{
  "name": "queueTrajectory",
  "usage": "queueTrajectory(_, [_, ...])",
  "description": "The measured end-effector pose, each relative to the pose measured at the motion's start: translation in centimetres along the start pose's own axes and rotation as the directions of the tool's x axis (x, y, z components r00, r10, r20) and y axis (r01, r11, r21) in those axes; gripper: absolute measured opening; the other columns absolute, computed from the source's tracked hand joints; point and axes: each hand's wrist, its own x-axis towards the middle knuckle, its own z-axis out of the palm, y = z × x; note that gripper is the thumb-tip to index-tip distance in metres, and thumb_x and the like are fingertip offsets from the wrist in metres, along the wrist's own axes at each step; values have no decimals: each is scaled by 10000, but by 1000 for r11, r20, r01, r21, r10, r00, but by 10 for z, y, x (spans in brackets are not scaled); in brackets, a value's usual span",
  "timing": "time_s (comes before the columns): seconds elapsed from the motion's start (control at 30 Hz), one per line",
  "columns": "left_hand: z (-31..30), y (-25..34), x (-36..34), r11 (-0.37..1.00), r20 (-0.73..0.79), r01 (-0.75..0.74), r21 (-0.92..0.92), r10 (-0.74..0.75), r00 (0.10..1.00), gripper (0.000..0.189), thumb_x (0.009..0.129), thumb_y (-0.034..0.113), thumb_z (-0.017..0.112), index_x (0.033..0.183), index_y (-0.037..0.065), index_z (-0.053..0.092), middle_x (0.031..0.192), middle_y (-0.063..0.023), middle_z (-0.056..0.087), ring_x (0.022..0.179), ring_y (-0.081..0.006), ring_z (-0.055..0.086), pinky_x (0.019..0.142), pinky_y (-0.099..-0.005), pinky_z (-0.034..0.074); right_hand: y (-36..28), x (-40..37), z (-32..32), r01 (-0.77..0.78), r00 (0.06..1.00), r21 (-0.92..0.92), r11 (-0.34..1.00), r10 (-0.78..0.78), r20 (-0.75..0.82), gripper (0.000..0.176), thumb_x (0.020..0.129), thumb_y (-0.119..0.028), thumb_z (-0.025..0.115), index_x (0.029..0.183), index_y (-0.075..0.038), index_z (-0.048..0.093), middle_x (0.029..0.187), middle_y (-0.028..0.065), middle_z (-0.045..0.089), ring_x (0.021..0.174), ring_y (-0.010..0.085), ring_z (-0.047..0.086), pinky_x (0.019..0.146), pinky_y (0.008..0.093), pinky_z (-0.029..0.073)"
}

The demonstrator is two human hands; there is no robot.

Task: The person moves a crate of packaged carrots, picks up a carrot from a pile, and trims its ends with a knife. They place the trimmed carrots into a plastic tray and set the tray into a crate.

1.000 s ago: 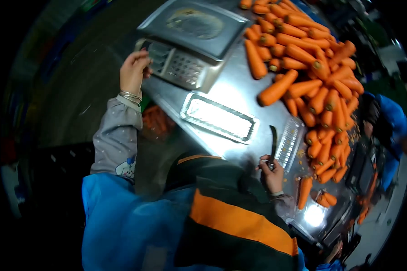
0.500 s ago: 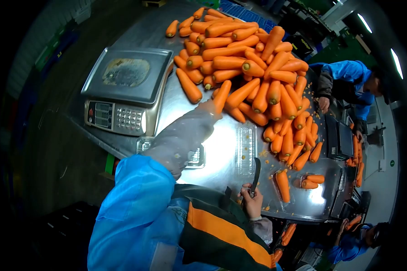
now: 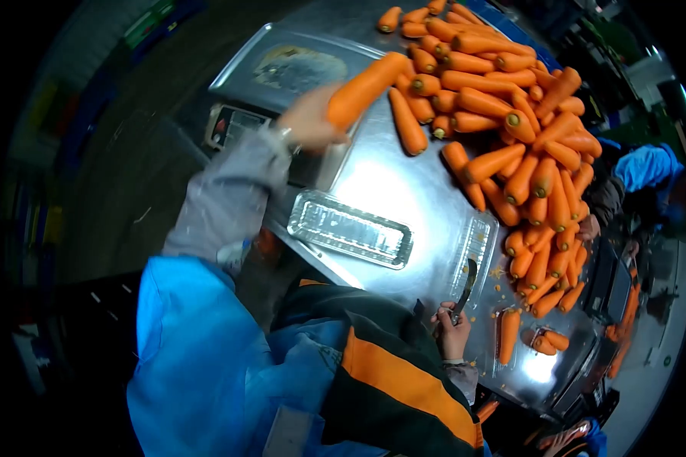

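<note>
My left hand (image 3: 309,123) is closed around a large carrot (image 3: 367,87), lifted in front of the weighing scale (image 3: 244,65), whose display and keys are partly hidden behind the hand. Low in the view, my right hand (image 3: 453,335) grips a dark, curved-bladed knife (image 3: 466,288), its blade pointing up over the table. Between the two hands lies a clear plastic tray (image 3: 351,231) on the steel table. Another clear tray (image 3: 476,251) rests just beyond the knife, with small orange bits in it. A big heap of carrots (image 3: 503,103) spreads across the far side.
Right of my right hand, one carrot (image 3: 509,335) lies in clear packaging, with two shorter carrots (image 3: 545,342) beside it. A dark device (image 3: 608,286) stands at the table's right side. A co-worker's blue sleeve (image 3: 644,167) shows past the heap; another person's hand (image 3: 564,438) shows lower right.
My left hand has drawn a carrot away from the heap, leftwards and up toward the scale. The view has shifted, uncovering the nearer clear tray. My right hand still holds the knife.
</note>
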Motion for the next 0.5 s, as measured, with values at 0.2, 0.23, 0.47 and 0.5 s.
queueTrajectory(0.2, [-27,-34,71,590,224,-49,806,-228,948,453,697,80,641,1122,210,554,1034,-55,617,1055,-263,536,882,-423,372,-10,16,22,92,982,-78,993,-77,175,97,851,-57,585,942,-33,563,657,24,594,439,42,445,409,177,297])
queueTrajectory(0.23, [-31,-40,75,648,249,-16,762,-271,930,516,684,71,652,1163,213,527,1076,-74,601,1083,-270,522,900,-430,372,-10,17,19,113,978,-119,986,-90,187,94,852,-59,583,942,-37,564,654,21,593,440,40,443,406,176,291])
queueTrajectory(0.47, [-97,-123,148,933,198,194,303,-261,945,879,658,51,708,1400,217,266,1246,-205,484,1100,-311,525,900,-432,461,-4,8,-2,90,993,-78,993,-82,89,145,857,-113,599,981,-44,571,671,20,592,528,51,486,471,179,318])
queueTrajectory(0.5, [-133,-117,143,945,251,127,303,-208,945,805,631,42,692,1346,132,334,1246,-191,482,1164,-297,465,955,-415,403,-3,7,-2,78,994,-76,994,-72,79,147,856,-115,599,983,-46,571,670,19,591,525,49,480,470,178,317])
